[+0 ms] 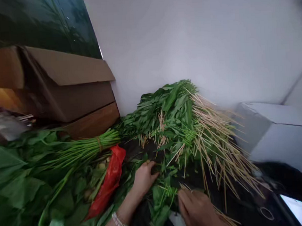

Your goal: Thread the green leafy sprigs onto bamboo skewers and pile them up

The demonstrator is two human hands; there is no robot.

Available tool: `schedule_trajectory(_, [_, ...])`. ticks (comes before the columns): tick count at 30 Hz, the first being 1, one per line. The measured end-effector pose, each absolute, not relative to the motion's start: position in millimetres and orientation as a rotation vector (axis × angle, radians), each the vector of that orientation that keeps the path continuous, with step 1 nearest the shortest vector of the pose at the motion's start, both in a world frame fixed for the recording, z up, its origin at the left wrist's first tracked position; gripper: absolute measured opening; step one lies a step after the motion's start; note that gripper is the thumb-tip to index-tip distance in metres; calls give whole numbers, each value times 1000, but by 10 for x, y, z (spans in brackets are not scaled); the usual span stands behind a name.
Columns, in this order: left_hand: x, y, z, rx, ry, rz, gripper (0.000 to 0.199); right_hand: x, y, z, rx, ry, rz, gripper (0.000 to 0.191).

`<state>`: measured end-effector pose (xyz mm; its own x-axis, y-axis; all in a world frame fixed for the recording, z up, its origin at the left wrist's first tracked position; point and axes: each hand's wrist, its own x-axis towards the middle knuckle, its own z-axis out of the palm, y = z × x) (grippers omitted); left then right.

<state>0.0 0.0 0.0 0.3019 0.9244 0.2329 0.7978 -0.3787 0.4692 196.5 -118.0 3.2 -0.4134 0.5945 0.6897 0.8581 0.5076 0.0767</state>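
At the lower middle, my left hand (145,177) bends its fingers inward, thumb and fingertips close to a leafy green sprig (166,173); what lies between them is too small to tell. My right hand (196,206) is closed around thin wooden skewers (227,218), whose ends stick out on both sides of the fist. Just left of that fist, a leafy bunch with coiled green stems (169,191) hangs over the dark surface. Behind both hands rises a large pile of green leaves (165,105) on many pale skewers (218,139).
Tied green stems (87,148) and broad leaves (15,177) fill the left, beside a red mesh bag (110,179). An open cardboard box (81,99) stands behind. A white box (281,133), a lit phone (301,211) and a ring (267,213) are on the right.
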Motion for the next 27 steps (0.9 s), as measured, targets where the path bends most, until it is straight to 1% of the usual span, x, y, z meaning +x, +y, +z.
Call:
schedule_trajectory(6, [-70,85,23,2217,1400,790,10,1964,-1177,57,-1213,-2175,-507,25])
schedule_trajectory(8, [-80,97,25,2193,1378,826,14,1969,-1174,47,-1208,-2176,-487,25])
schedule_trajectory(11, [-81,77,34,2220,1395,832,26,1973,-1166,31,-1199,-2174,-468,24])
schedule_trajectory(15, [-57,13,48,2350,1468,619,39,1972,-1157,12,-1209,-2176,-470,25])
schedule_trajectory(18, [-33,-8,32,2407,1524,498,43,1974,-1159,1,-1212,-2180,-458,24])
schedule_trajectory(20, [-22,-1,11,2402,1575,500,40,1978,-1163,-3,-1210,-2183,-455,24])
schedule_trajectory(23, [-19,17,8,2365,1593,631,29,1981,-1161,-9,-1201,-2189,-459,23])
schedule_trajectory(27, [-32,-4,130,2282,1399,1094,19,1981,-1147,-24,-1192,-2177,-453,25])
